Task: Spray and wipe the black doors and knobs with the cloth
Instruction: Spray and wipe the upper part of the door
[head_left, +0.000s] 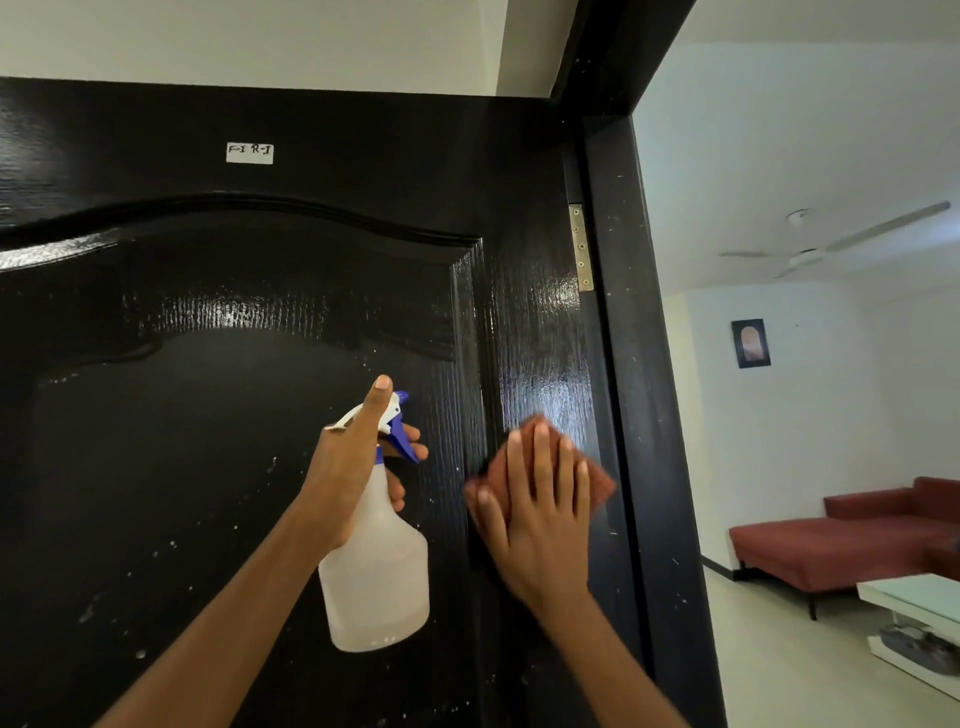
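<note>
A glossy black panelled door fills the left and middle of the view, wet with streaks and white droplets. My left hand grips the neck of a translucent white spray bottle with a blue trigger, its nozzle facing the door. My right hand lies flat with straight fingers on a reddish-brown cloth, pressing it against the door's right stile beside the hinge edge. No knob is in view.
A brass hinge joins the door to the black frame. A white label is stuck near the door's top. Through the doorway on the right are a red sofa, a white low table and a ceiling fan.
</note>
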